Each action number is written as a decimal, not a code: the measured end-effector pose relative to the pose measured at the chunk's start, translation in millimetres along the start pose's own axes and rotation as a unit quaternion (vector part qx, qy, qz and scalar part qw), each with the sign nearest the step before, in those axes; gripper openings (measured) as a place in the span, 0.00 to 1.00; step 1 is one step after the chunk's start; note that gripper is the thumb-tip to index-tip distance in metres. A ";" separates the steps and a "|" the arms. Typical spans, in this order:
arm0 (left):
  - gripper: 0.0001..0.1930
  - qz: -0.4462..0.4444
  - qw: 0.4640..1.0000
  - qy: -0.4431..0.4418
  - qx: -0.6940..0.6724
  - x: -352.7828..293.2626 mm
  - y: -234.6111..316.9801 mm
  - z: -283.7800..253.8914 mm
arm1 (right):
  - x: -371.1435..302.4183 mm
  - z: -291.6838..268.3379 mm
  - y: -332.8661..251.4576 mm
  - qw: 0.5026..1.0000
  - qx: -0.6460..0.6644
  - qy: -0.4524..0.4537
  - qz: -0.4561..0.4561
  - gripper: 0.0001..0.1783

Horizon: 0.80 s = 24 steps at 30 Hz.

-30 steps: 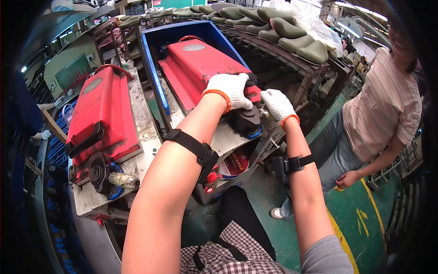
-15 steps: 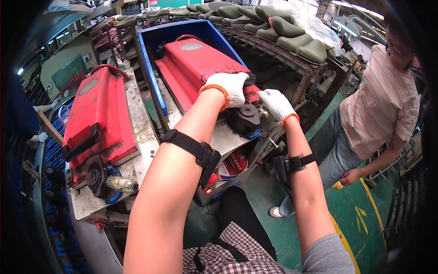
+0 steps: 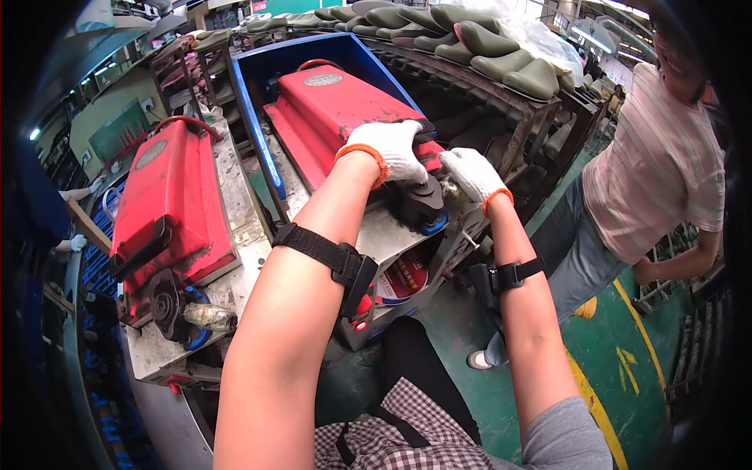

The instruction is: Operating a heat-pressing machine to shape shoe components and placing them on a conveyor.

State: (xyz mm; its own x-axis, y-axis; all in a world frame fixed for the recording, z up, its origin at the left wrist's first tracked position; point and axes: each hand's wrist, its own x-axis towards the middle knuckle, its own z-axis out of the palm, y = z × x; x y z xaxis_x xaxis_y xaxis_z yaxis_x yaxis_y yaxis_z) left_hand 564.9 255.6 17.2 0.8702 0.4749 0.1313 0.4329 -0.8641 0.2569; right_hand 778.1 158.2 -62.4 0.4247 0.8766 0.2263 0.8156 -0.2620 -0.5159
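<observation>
At the front end of the farther red machine cover (image 3: 329, 98), both my hands wear white gloves with orange cuffs. My left hand (image 3: 392, 153) is beside the black handle (image 3: 424, 128), its thumb spread down from the fingers towards the round black knob (image 3: 421, 200). Just right of it, my right hand (image 3: 472, 174) has its fingers pressed together against the cover's end. Whatever those fingers hold is hidden. A second red cover (image 3: 168, 188) with its own black handle (image 3: 142, 249) stands to the left, a black knob (image 3: 166, 304) at its near end.
A blue bin (image 3: 254, 117) surrounds the farther machine's back. Green shoe-shaped pieces (image 3: 533, 77) pile on a rack (image 3: 517, 117) behind. A person in a striped shirt (image 3: 650, 164) stands close on the right. Another person's gloved hand (image 3: 78, 243) shows at far left.
My left hand has shifted down and left from the handle, its thumb lowered towards the knob. My right hand has barely moved. The person at right has drawn their hand back.
</observation>
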 end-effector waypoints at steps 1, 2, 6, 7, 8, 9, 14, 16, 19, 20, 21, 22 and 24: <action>0.47 0.002 1.000 0.003 0.009 0.3 0.0 0.6 | -0.5 -0.1 0.1 1.000 -0.005 -0.001 -0.010 0.32; 0.47 0.006 1.000 0.009 0.005 0.7 -0.1 1.2 | -1.1 -0.3 0.1 1.000 -0.011 -0.004 -0.017 0.32; 0.47 -0.006 1.000 0.009 0.014 1.6 -0.1 2.6 | -2.8 -1.0 -0.8 1.000 0.012 -0.007 0.002 0.32; 0.47 -0.008 1.000 0.011 0.017 1.5 0.0 2.7 | -2.7 -1.2 -1.3 1.000 0.005 -0.003 -0.013 0.32; 0.47 -0.004 1.000 0.015 0.012 1.4 0.3 2.6 | -2.5 -1.3 -1.7 1.000 -0.001 0.002 -0.028 0.32; 0.47 -0.008 1.000 0.012 0.012 1.2 0.4 2.5 | -2.4 -1.7 -2.1 1.000 -0.002 0.002 -0.028 0.32; 0.47 0.000 1.000 0.015 0.010 0.8 0.8 2.1 | -3.8 -2.5 -3.6 1.000 0.016 -0.011 -0.004 0.32; 0.47 -0.012 1.000 0.005 0.015 1.6 0.5 2.2 | -5.3 -2.1 -4.0 0.999 0.030 -0.006 -0.013 0.31; 0.46 -0.009 1.000 0.015 0.020 2.2 0.3 3.5 | -5.7 -1.9 -4.2 0.999 0.038 0.000 -0.010 0.31; 0.46 -0.016 1.000 0.010 0.023 2.5 0.2 3.9 | -5.1 -2.0 -4.1 0.999 0.030 -0.008 -0.014 0.31; 0.46 -0.013 1.000 0.013 0.020 2.5 0.0 4.2 | -5.1 -1.9 -3.5 0.999 0.022 -0.017 -0.017 0.31; 0.46 -0.011 1.000 0.015 0.022 2.4 -0.3 4.8 | -4.7 -1.9 -2.6 1.000 0.020 -0.016 -0.016 0.31; 0.45 -0.010 0.999 0.018 0.024 2.5 -0.2 5.1 | -3.5 -0.7 -1.5 0.999 0.021 -0.011 -0.022 0.31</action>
State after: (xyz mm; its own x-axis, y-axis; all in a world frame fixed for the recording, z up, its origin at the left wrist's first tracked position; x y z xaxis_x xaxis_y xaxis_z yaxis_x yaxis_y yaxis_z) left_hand 568.2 256.1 12.6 0.8530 0.4964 0.1612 0.4611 -0.8614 0.2129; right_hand 775.7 155.1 -61.9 0.3800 0.8953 0.2323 0.8159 -0.2062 -0.5401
